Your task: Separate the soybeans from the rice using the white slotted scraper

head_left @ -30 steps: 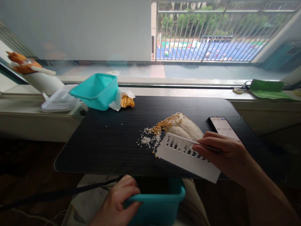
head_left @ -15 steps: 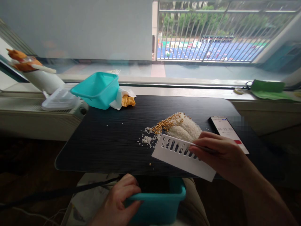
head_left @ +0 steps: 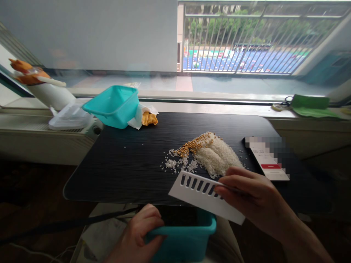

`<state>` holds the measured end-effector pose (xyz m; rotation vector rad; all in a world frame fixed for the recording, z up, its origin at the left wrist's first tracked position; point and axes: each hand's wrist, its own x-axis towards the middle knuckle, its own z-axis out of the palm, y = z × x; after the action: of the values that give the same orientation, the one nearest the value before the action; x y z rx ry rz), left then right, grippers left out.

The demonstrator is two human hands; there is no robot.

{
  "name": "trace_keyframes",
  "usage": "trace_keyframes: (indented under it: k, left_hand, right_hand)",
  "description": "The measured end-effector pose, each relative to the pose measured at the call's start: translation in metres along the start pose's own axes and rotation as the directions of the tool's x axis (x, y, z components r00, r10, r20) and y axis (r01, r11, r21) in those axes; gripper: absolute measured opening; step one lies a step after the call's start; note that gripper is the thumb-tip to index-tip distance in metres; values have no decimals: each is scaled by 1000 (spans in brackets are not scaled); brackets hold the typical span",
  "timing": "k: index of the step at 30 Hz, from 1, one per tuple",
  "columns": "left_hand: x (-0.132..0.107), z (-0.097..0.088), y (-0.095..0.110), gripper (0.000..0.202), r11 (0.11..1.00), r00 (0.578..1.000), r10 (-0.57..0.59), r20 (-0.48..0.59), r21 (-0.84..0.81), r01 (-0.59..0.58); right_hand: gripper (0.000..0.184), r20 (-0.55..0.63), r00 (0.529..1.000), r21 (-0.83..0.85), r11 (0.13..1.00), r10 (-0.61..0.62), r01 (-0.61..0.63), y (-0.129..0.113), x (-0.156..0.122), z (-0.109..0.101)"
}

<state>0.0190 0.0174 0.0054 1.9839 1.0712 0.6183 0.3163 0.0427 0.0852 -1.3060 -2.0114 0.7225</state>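
Observation:
My right hand [head_left: 246,193] pinches a white slotted card [head_left: 200,197] by its upper right side. The card is tilted, near the table's front edge and partly over the rim of a teal plastic bin [head_left: 181,243]. My left hand [head_left: 145,230] grips that bin's left rim, thumb outside, below the table edge; the bin's inside is dark. Beyond the card, a heap of white rice [head_left: 216,155] lies on the black table [head_left: 115,175]. Yellow-brown round beans [head_left: 192,145] cover its upper left side, and loose grains are scattered around it.
A second teal bin [head_left: 115,106] stands at the table's back left, beside a crumpled orange-and-white wrapper [head_left: 149,117]. A phone [head_left: 268,160] lies at the right. A clear plastic lid [head_left: 71,115] rests on the radiator side. Green cloth [head_left: 312,106] is on the sill.
My right hand has drawn the slotted card toward me and slightly left, away from the rice heap. A lone bean near the front edge is no longer visible. My left hand stays on the bin.

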Motion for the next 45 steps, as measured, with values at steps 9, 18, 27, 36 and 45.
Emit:
trace_keyframes:
  k: [9, 18, 27, 36, 45]
  left_hand:
    - [0, -1, -1, 19, 1000, 1000, 5, 2, 3, -5]
    - [-2, 1, -3, 19, 1000, 1000, 27, 1, 15, -27]
    - [-2, 1, -4, 18, 1000, 1000, 4, 12, 23, -4]
    - [-2, 0, -4, 19, 999, 1000, 12, 22, 33, -13]
    - [-1, 1, -3, 19, 1000, 1000, 22, 2, 14, -22]
  right_hand:
    - [22, -394, 918, -87, 991, 55, -97, 32, 17, 38]
    - [20, -570, 810, -206, 929, 140, -306, 56, 1, -2]
    - [18, -470, 880, -260, 942, 67, -210, 49, 26, -8]
    - [20, -380, 925, -298, 949, -18, -104, 39, 37, -10]
    - [14, -272, 958, -209, 977, -96, 38, 43, 40, -1]
